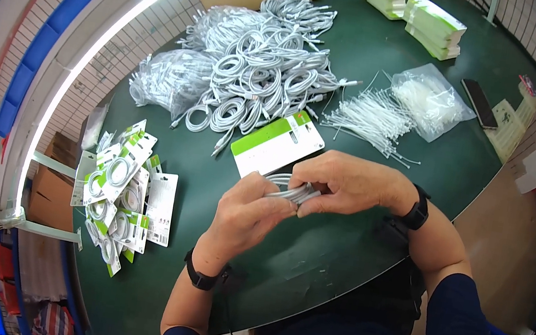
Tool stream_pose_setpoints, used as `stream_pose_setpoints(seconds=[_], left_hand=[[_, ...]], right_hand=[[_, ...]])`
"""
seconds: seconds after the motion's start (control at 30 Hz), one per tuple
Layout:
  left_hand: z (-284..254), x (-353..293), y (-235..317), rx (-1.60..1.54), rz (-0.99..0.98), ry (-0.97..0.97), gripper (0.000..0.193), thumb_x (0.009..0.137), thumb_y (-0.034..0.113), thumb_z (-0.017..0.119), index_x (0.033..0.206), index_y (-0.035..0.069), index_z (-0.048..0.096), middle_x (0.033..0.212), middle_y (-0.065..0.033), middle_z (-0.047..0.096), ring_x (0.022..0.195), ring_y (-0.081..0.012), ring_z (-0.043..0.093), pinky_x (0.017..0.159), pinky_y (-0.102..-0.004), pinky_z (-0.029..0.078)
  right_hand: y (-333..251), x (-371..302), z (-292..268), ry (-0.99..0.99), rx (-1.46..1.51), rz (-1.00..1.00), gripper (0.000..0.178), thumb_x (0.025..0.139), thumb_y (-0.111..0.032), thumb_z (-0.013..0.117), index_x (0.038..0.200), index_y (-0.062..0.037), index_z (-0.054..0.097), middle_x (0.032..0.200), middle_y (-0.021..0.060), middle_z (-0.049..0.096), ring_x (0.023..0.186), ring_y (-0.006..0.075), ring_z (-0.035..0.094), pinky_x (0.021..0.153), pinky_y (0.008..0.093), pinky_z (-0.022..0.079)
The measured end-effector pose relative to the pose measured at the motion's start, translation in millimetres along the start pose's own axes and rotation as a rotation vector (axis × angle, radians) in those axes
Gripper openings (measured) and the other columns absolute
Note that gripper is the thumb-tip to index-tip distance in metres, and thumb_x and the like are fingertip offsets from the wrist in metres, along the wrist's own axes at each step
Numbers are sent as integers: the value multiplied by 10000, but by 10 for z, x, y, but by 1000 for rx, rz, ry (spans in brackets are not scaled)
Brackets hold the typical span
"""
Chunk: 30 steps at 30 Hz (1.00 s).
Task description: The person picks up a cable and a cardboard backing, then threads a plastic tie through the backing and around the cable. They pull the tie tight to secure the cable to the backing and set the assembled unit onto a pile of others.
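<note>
Between both hands is a coiled white cable (293,192), held over the green table. My left hand (247,211) pinches the coil's left side with thumb and fingers. On its other side my right hand (345,184) grips it, fingers curled round the loops. Just beyond them lies a green and white packaging card (277,142), flat on the table. A big heap of coiled white cables (261,76) lies farther off. To its right are loose white cable ties (373,121), spread next to a clear plastic bag (431,102) of more ties.
Carded cables (116,197) are piled at the left table edge beside a metal frame. Stacks of green and white cards (434,27) stand at the far right. A dark phone (479,103) lies near the right edge. A bright light tube (82,63) runs along the left.
</note>
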<state>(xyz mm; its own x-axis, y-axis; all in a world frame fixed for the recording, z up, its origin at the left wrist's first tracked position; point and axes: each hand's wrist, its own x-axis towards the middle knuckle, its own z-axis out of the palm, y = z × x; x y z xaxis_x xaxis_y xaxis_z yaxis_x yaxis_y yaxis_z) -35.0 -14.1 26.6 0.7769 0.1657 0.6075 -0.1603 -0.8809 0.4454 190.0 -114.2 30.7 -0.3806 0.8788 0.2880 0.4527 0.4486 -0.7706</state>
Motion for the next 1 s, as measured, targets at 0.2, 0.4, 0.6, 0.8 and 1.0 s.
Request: stream_pose_setpoints(seconds=[0.2, 0.4, 0.6, 0.8, 1.0], left_hand=[[-5, 7, -12, -8, 33, -22, 221, 740, 9, 803, 926, 108, 739, 826, -46, 607, 734, -231, 590, 619, -348, 476], [-22, 24, -55, 20, 59, -30, 230, 745, 2, 797, 938, 110, 737, 836, -43, 616, 736, -231, 592, 626, -348, 479], [-31, -23, -139, 10, 66, 2, 233, 745, -5, 787, 941, 111, 737, 826, -38, 616, 741, -230, 599, 622, -348, 482], [-48, -12, -268, 11, 66, -1, 243, 735, -7, 792, 943, 107, 736, 858, -38, 633, 779, -234, 623, 661, -351, 505], [-28, 63, -405, -29, 16, 63, 247, 730, 43, 823, 953, 79, 723, 1032, -89, 649, 916, -275, 651, 754, -367, 531]], right_hand=[[64, 4, -53, 13, 79, -79, 225, 861, -104, 754, 1042, -12, 657, 875, 105, 650, 743, 274, 633, 662, 356, 494], [51, 18, -5, 96, -1, -153, 210, 866, -78, 740, 1050, -16, 661, 917, 106, 664, 793, 288, 661, 703, 361, 514], [49, 44, 118, 206, -258, -191, 252, 835, -125, 768, 1055, -49, 672, 925, 106, 674, 844, 321, 675, 733, 395, 538], [107, 56, 155, 344, -205, -170, 237, 816, -110, 788, 1025, -62, 686, 922, 92, 690, 809, 292, 691, 678, 366, 557], [238, 99, -5, 374, -459, -287, 221, 782, -51, 809, 974, -52, 699, 904, 103, 696, 773, 267, 694, 655, 347, 553]])
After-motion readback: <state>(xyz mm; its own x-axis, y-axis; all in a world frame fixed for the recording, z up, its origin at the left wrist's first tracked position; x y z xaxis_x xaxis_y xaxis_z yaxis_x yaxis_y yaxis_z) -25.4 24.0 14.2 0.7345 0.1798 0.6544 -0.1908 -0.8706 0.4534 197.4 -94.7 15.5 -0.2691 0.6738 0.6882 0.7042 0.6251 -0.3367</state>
